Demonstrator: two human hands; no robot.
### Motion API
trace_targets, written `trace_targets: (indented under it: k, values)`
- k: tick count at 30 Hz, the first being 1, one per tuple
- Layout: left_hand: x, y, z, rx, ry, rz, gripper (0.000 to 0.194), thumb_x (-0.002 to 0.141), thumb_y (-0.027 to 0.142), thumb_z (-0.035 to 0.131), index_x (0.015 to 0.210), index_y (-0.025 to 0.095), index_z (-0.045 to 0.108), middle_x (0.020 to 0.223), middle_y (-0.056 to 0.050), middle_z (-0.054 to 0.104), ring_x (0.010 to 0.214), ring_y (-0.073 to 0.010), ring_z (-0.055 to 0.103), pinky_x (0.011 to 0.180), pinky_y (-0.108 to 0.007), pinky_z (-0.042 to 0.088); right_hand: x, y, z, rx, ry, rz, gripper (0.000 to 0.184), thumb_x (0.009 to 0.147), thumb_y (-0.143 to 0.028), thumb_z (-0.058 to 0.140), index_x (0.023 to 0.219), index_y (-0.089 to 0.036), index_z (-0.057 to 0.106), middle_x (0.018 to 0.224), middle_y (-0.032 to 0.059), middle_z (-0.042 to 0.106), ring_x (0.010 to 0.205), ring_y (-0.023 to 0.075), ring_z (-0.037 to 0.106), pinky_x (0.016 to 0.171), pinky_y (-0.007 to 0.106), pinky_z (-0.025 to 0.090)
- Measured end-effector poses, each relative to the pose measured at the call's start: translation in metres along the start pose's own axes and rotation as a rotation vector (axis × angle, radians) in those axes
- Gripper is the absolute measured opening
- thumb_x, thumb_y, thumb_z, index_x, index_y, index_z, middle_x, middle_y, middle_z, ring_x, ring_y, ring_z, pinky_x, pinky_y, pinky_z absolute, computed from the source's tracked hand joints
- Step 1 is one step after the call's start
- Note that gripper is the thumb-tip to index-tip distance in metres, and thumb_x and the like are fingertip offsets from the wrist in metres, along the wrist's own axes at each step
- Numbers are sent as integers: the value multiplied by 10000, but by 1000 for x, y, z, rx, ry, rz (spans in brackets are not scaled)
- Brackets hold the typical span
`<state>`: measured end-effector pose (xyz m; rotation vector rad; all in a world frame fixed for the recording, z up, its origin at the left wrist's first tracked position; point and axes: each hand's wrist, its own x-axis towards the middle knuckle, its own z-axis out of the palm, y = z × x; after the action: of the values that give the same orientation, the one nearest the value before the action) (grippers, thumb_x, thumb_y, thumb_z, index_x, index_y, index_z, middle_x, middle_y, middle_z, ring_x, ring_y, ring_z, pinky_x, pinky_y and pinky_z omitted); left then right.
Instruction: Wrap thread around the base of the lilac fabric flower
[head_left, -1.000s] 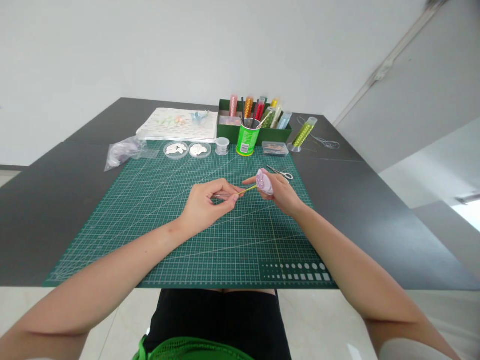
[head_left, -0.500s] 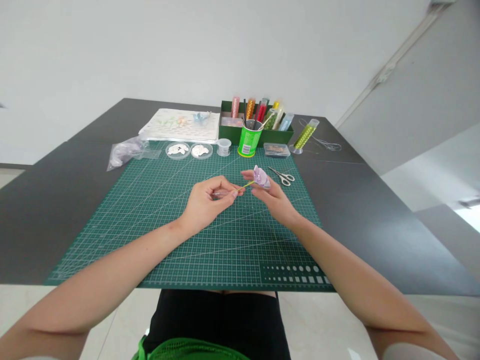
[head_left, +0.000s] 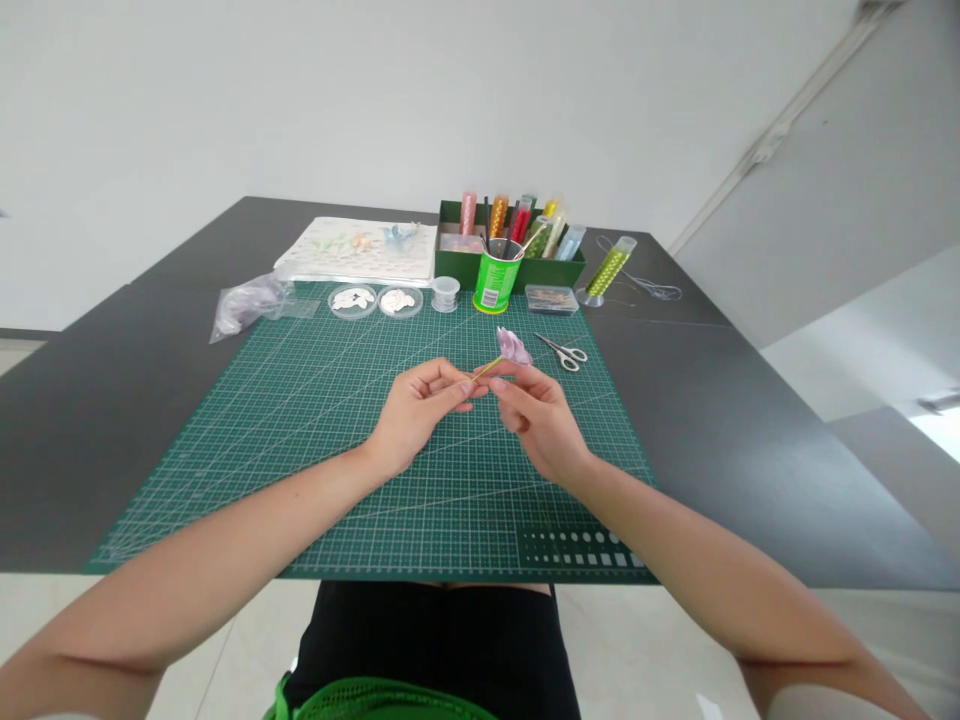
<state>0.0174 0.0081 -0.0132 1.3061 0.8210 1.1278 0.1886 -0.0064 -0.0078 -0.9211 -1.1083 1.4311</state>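
Observation:
A pale purple artificial flower (head_left: pixel 514 346) on a thin yellow-green stem (head_left: pixel 487 368) is held over the middle of the green cutting mat (head_left: pixel 360 510). My left hand (head_left: pixel 420 405) pinches the lower stem between thumb and fingers. Just below the bloom, my right hand (head_left: pixel 541 415) is closed in a pinch beside the stem, its fingertips close to those of the left. Whatever sits between the right fingertips is too small to make out. Scissors (head_left: pixel 562 352) with white handles lie on the mat beyond the right hand.
Along the mat's far edge stand two dishes of white pieces (head_left: pixel 352 300), a small clear spool (head_left: pixel 445 294), a green can (head_left: pixel 495 280) of tools and a flat clear box (head_left: pixel 552 299). Behind is a green box (head_left: pixel 457 265) of thread spools. A plastic bag (head_left: pixel 251 305) lies left.
My right hand has gone from open fingers around the bloom to a pinch by the stem. The flower has tipped and shifted slightly left; my left hand keeps hold.

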Motion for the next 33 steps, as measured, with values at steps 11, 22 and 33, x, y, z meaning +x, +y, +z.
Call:
trace_targets:
  k: [11,22,33]
  values:
    - [-2,-2,2,-134,-94,-166,230,818,394,797,841,183,710,1036,-56,797,981,-190,761,814,-286,616,2,1,1,-5,136,-25,175,718,-381,833,767,-218,793,645,-13,656,466,49,225,424,250,156]
    - [7,-4,-7,-296,-197,-357,233,781,384,840,863,177,772,838,-52,805,761,-150,753,746,-262,599,3,1,0,-3,40,11,191,738,-395,820,768,-207,804,574,-40,571,464,45,228,429,243,167]
    - [7,-5,-7,-198,-174,-250,260,767,409,843,797,173,737,774,-27,766,694,-118,673,698,-255,538,7,1,-9,-215,34,-165,166,777,-388,829,779,-224,807,500,-64,445,479,75,247,466,259,230]
